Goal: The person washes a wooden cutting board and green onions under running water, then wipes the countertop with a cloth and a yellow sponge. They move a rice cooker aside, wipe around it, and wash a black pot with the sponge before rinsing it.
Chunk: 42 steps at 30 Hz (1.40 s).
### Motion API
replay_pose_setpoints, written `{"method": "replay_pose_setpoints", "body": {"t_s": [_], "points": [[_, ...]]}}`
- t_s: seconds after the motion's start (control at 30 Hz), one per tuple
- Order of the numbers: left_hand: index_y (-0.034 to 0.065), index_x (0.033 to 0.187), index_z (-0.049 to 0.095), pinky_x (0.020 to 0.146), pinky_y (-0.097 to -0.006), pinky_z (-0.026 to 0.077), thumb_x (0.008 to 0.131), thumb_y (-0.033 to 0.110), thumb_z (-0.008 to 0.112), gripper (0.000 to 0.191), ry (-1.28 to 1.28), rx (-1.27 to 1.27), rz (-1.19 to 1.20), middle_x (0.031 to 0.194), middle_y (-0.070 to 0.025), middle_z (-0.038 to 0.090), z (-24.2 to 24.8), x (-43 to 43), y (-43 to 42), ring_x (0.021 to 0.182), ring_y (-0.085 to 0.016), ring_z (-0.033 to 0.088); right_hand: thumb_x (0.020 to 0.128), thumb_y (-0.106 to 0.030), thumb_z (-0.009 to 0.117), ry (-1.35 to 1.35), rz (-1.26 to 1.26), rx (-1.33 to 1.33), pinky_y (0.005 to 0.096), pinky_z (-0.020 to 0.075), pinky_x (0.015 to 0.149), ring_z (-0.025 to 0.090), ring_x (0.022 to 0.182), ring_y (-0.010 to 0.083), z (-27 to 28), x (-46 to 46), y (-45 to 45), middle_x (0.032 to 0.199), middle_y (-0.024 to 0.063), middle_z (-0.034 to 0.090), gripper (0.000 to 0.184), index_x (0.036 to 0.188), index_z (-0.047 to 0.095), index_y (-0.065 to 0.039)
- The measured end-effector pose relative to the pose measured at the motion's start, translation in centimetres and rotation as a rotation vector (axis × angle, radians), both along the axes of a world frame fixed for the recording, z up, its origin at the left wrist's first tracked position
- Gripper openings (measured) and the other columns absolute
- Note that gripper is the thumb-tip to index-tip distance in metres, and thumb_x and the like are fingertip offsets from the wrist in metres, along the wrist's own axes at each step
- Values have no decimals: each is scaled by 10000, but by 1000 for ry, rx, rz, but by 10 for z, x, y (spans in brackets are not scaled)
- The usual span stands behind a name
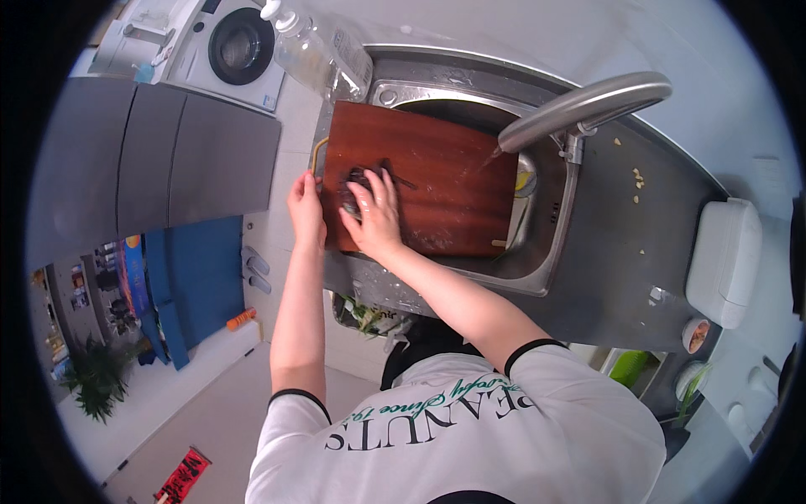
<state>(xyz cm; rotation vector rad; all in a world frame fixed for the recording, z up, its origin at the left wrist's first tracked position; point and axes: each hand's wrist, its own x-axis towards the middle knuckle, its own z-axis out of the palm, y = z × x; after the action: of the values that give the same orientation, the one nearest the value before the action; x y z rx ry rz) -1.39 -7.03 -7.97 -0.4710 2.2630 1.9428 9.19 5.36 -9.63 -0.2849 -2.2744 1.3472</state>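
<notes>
A reddish-brown wooden cutting board (450,183) lies over the steel sink (546,239), wet and slightly tilted. My left hand (307,205) grips the board's handle (318,151) at its left end. On the board's left part my right hand (376,211) is pressed over a dark, wet scrubber or bunched cloth (357,179), mostly hidden under the fingers, so its kind is unclear. Above the board's right end hangs the curved steel faucet (585,101), with a thin stream of water at its spout.
Clear pump bottles (315,57) stand at the sink's upper left corner. Small pale food bits (638,179) lie on the grey counter (617,271). Farther right are a white lidded container (724,261) and a small bowl (696,335). An open bin (368,315) with green scraps is below the counter edge.
</notes>
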Motion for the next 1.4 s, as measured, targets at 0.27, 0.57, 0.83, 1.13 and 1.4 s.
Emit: {"method": "replay_pose_setpoints", "body": {"t_s": [0.27,0.57,0.83,1.13,1.4], "points": [[26,1207,699,681,-198,420,1004,191,668,263,-19,88,96,964,-9,702,10,4,6,776,-42,536,851,-235,753,-38,-2,128,475,431,1112,498,1328,410,-64,-70,143,1452,170,511,429,1251,645,-126],[-29,1247,647,843,-243,485,989,149,665,315,47,18,68,1078,-52,689,-1,5,7,927,-101,604,1021,-224,546,-422,-610,-102,588,269,1180,291,1414,575,-76,53,110,1526,440,245,513,1438,403,39],[-7,1285,633,1039,-366,462,978,154,648,346,483,-642,-84,1380,-145,513,19,26,28,1235,-215,552,933,-256,698,-444,-124,195,557,367,1125,367,1411,450,-65,28,181,1568,208,345,519,1426,562,-166],[131,1287,626,972,-445,512,926,611,652,601,-657,492,-217,1314,-98,626,11,78,211,1186,-258,597,984,-360,653,-133,-146,-1465,341,508,897,672,992,173,3,43,196,1073,60,728,338,1163,718,-81],[33,1166,648,941,-296,512,963,22,553,225,90,457,-311,1130,-72,671,14,113,234,1027,-164,635,998,-338,591,-136,-174,-1670,396,574,776,684,829,202,49,17,209,904,52,713,253,1014,679,-101]]}}
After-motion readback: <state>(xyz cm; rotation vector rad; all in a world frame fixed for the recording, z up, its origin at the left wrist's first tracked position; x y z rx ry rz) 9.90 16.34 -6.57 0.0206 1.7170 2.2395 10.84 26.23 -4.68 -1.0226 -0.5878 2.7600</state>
